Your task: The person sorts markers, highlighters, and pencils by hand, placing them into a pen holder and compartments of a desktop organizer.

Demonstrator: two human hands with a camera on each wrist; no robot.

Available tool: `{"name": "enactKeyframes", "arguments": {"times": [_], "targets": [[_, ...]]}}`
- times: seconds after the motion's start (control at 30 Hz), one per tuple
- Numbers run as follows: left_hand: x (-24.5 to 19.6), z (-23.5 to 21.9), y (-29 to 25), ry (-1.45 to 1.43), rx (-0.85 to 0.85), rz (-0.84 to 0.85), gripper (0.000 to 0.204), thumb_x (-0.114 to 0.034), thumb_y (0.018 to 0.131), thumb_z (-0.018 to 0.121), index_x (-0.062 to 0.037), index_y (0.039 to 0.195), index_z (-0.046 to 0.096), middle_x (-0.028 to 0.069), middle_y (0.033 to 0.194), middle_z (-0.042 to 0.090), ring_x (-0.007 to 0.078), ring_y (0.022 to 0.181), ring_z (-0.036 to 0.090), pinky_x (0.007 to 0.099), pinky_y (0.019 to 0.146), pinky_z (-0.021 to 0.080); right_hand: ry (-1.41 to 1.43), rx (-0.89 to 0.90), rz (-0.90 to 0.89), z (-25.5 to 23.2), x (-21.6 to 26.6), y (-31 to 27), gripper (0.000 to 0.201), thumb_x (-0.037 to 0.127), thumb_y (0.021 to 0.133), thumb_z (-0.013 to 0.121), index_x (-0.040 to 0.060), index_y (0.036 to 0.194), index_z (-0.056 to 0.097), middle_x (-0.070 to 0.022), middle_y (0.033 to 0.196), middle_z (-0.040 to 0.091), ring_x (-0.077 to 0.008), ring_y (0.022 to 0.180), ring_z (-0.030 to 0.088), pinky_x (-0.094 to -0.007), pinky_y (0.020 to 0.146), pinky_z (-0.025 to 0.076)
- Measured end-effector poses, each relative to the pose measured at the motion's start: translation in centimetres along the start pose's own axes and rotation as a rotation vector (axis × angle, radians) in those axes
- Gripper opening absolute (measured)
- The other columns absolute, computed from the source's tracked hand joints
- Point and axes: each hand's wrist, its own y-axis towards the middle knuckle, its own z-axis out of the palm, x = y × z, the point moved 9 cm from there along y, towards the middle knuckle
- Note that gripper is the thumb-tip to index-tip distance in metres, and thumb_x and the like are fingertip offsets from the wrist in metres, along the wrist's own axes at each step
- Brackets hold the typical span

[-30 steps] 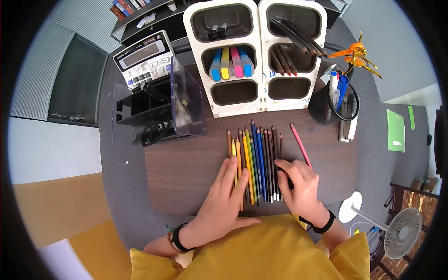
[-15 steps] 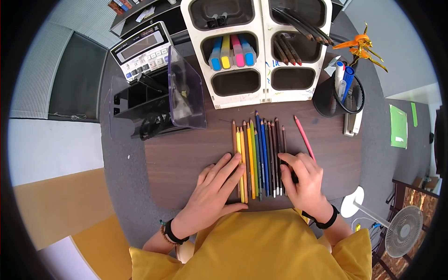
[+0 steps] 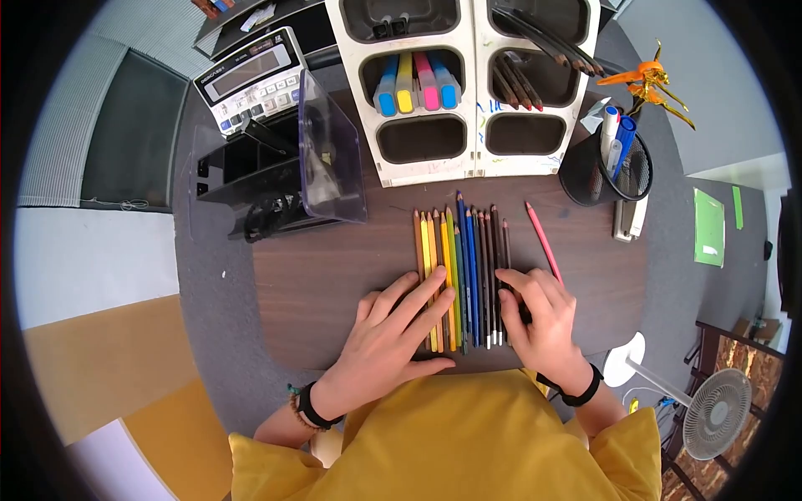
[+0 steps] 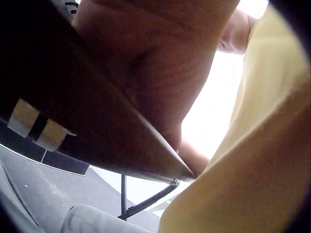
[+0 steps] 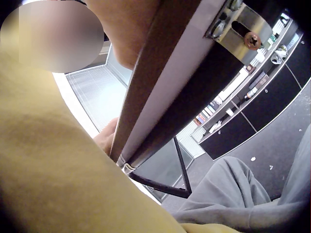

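A row of colored pencils (image 3: 472,275) lies side by side on the brown tabletop, tips pointing away from the person. Over the yellow and orange pencils at the row's left side, the left hand (image 3: 384,334) lies with fingers extended, its fingertips touching them. The right hand (image 3: 541,321) is at the row's right edge, its fingers bent and its index finger and thumb against the dark pencils. Whether it pinches one is hard to see. A pink pencil (image 3: 545,242) lies apart, beyond the right hand. Both wrist views show mostly the table's underside and clothing.
Behind the pencils stands a white organizer (image 3: 426,174) with highlighters and dark pencils. To the left are a clear-sided desk box (image 3: 334,167) and a calculator (image 3: 251,79). At the right are a mesh pen cup (image 3: 585,179), a stapler (image 3: 628,221) and an orange-gold figurine (image 3: 643,83).
The left hand lifted off the left-side pencils slightly and shifted right across them; the yellow and orange pencils now lie closer together. The right hand stays at the row's right edge.
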Motion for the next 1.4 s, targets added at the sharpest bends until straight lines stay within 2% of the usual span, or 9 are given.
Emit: {"name": "enactKeyframes", "arguments": {"times": [0.33,0.5,0.7,0.83,1.1,1.23,1.3,1.33,1.4], "targets": [[0.0,1.3,-0.5,0.072,-0.049,0.034,0.092,-0.047,0.074,0.092,-0.0145,0.153,0.058,0.0090,0.165,0.046,0.0355,0.142,0.046,0.0484,0.105,0.040,-0.013,-0.004,-0.009,0.0,0.1,0.1,0.029,-0.006,0.085,0.072,0.0019,0.114,0.070,-0.0099,0.081,0.062,-0.0295,0.067,0.060,-0.0419,0.058,0.048],[-0.8,1.3,0.4,0.032,-0.035,0.048,0.093,-0.057,0.080,0.086,-0.0130,0.155,0.055,0.0090,0.167,0.045,0.0350,0.157,0.033,0.0534,0.115,0.034,-0.019,0.000,-0.001,0.1,0.0,-0.1,0.029,-0.005,0.086,0.072,0.0025,0.114,0.070,-0.0098,0.082,0.063,-0.0296,0.068,0.060,-0.0420,0.058,0.048],[-1.5,1.9,1.9,0.049,0.013,0.060,0.090,-0.058,0.083,0.083,-0.0098,0.154,0.055,0.0066,0.167,0.045,0.0305,0.158,0.035,0.0529,0.120,0.032,-0.019,-0.006,-0.004,0.0,0.0,-0.1,0.028,-0.004,0.087,0.073,0.0028,0.114,0.070,-0.0099,0.083,0.063,-0.0298,0.068,0.061,-0.0423,0.059,0.049],[-1.6,2.1,1.8,0.079,0.005,0.071,0.087,-0.055,0.084,0.082,-0.0086,0.153,0.057,0.0062,0.166,0.046,0.0306,0.157,0.037,0.0517,0.120,0.032,-0.015,0.008,0.006,0.0,-0.1,0.0,0.028,-0.003,0.087,0.072,0.0027,0.115,0.070,-0.0102,0.083,0.063,-0.0304,0.069,0.061,-0.0424,0.059,0.049],[-1.5,2.3,1.3,0.056,-0.093,0.126,0.076,-0.048,0.083,0.086,-0.0090,0.145,0.064,0.0043,0.162,0.052,0.0315,0.153,0.043,0.0524,0.116,0.038,-0.012,-0.001,0.003,-0.1,-0.1,-0.1,0.029,-0.004,0.088,0.072,0.0020,0.115,0.069,-0.0106,0.082,0.063,-0.0311,0.069,0.062,-0.0425,0.059,0.050],[-1.8,2.1,1.2,0.082,-0.109,0.172,0.082,-0.050,0.082,0.087,-0.0077,0.147,0.062,0.0065,0.163,0.051,0.0320,0.153,0.043,0.0527,0.116,0.038,-0.007,-0.008,-0.004,0.0,-0.2,-0.1,0.029,-0.004,0.087,0.072,0.0018,0.116,0.069,-0.0109,0.082,0.062,-0.0313,0.069,0.062,-0.0424,0.060,0.050],[-1.6,1.5,1.6,0.034,-0.091,0.068,0.088,-0.053,0.080,0.087,-0.0058,0.150,0.059,0.0096,0.164,0.050,0.0328,0.153,0.043,0.0530,0.116,0.036,-0.009,-0.006,-0.003,-0.1,-0.1,-0.1,0.029,-0.004,0.087,0.072,0.0018,0.116,0.069,-0.0110,0.082,0.062,-0.0314,0.069,0.062,-0.0424,0.060,0.050],[-1.7,1.4,1.8,0.033,-0.091,0.068,0.088,-0.053,0.080,0.087,-0.0058,0.150,0.059,0.0096,0.164,0.050,0.0328,0.153,0.043,0.0530,0.116,0.036,-0.008,-0.003,-0.001,-0.1,-0.1,-0.1,0.029,-0.004,0.087,0.072,0.0018,0.116,0.069,-0.0110,0.082,0.062,-0.0314,0.069,0.062,-0.0425,0.060,0.050],[-1.7,1.5,2.2,0.045,-0.059,0.051,0.092,-0.054,0.083,0.083,-0.0059,0.155,0.053,0.0080,0.167,0.045,0.0275,0.156,0.039,0.0508,0.121,0.033,-0.009,-0.002,0.002,-0.1,0.0,-0.1,0.029,-0.004,0.087,0.072,0.0017,0.116,0.069,-0.0111,0.081,0.062,-0.0315,0.069,0.062,-0.0426,0.060,0.050]]}}
